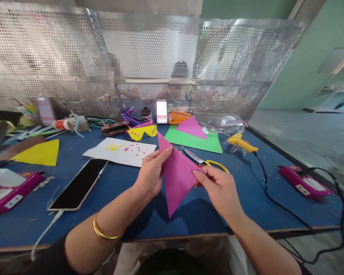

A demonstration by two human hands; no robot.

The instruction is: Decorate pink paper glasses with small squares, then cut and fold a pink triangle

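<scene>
A magenta sheet of craft paper (pixel 177 179), folded to a pointed shape, is held up above the blue table between both hands. My left hand (pixel 151 172) pinches its upper left edge with the thumb on top. At the right corner, my right hand (pixel 216 185) grips the paper between thumb and fingers. Just behind that hand lie scissors (pixel 206 161) with yellow handles, partly covered. A white sheet (pixel 117 151) with small yellow and magenta bits rests beyond my left hand. Past it stands a yellow paper mask (pixel 141 132) with dots.
A green sheet (pixel 195 139) carries another magenta piece (pixel 192 128). To the right are a yellow glue gun (pixel 242 143) and a magenta power strip (pixel 304 182) with black cords. A phone (pixel 78 185) on a white cable lies left. A perforated metal screen (pixel 160 42) stands behind.
</scene>
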